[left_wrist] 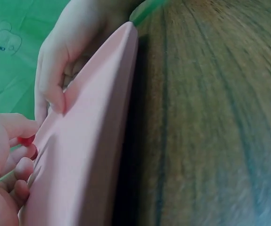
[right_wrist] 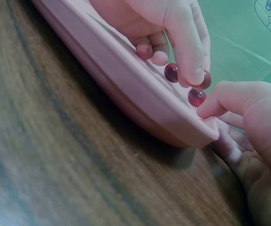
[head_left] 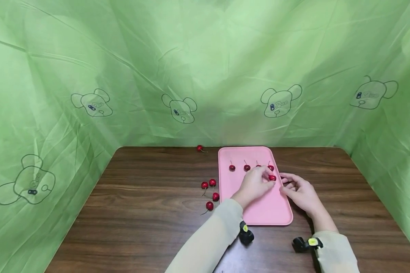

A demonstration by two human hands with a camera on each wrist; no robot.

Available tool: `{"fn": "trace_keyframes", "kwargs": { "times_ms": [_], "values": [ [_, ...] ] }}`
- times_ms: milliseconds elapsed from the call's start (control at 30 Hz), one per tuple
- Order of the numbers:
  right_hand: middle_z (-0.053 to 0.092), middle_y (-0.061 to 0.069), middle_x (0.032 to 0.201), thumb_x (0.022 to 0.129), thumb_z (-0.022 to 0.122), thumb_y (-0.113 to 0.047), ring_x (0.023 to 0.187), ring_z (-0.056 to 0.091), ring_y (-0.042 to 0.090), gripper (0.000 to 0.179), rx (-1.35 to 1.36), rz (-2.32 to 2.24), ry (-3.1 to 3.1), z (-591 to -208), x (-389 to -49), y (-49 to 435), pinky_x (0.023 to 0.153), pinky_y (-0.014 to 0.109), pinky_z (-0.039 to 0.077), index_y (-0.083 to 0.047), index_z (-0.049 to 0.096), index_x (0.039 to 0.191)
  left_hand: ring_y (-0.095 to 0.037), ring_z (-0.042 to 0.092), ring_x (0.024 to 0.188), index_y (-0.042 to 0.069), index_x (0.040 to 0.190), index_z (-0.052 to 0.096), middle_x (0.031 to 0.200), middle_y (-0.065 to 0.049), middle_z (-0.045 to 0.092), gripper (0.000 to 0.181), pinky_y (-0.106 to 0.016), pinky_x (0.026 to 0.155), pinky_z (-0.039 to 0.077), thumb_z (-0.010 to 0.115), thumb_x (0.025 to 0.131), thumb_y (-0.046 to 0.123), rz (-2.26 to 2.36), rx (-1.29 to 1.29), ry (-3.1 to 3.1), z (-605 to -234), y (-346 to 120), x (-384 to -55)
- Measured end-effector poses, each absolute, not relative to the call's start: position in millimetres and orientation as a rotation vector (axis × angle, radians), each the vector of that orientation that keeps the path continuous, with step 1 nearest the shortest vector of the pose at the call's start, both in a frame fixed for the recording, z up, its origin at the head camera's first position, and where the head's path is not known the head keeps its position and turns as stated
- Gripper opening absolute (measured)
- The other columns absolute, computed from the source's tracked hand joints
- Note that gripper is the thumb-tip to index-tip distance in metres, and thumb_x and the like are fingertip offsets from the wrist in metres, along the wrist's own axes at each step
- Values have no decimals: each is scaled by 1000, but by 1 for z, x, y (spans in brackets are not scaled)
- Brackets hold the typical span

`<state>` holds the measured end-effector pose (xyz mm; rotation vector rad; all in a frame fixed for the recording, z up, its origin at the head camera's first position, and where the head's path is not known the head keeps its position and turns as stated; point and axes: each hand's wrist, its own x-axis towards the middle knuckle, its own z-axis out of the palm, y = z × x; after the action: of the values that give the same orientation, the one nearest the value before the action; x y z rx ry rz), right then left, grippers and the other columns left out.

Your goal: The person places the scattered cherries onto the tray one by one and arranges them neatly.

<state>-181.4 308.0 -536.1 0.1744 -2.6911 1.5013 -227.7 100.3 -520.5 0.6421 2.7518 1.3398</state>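
Observation:
Between its thumb and fingertips my left hand [head_left: 257, 184] pinches a red cherry [head_left: 272, 177], over the right side of a pink tray [head_left: 264, 216]. The held cherry [left_wrist: 26, 140] shows partly behind the fingers in the left wrist view. My right hand [head_left: 302, 193] grips the tray's right edge; in the right wrist view its thumb [right_wrist: 215, 104] lies on the rim with fingers outside and below. Several stemmed cherries stand in a row across the tray's far part, among them one at the left [head_left: 232, 167] and one at the right [head_left: 270, 167]; the left hand partly covers another.
Left of the tray, several loose cherries [head_left: 209, 206] lie on the dark wooden table [head_left: 150, 216]. One more cherry [head_left: 199, 148] lies near the table's back edge. Green cloth [head_left: 205, 57] with printed animal heads hangs behind and at both sides.

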Motion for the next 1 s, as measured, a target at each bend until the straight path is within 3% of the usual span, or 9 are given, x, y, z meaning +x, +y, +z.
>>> {"fn": "trace_keyframes", "kwargs": {
  "times_ms": [467,1000],
  "values": [
    [71,21,119,95,77,-2,87,65,8,51,185,1509,-2688,-535,-180,307,72,19,53,5,64,144,0,56,94,22,112,77,102,11,67,22,-18,94,43,87,93,27,1143,677,2841,-524,103,-222],
    [71,21,119,95,77,-1,86,65,7,50,191,1490,-2679,-539,-183,309,72,20,53,4,64,144,1,56,98,22,109,77,103,14,65,24,-15,94,43,90,89,27,1122,714,2856,-528,105,-225]
  ]
}}
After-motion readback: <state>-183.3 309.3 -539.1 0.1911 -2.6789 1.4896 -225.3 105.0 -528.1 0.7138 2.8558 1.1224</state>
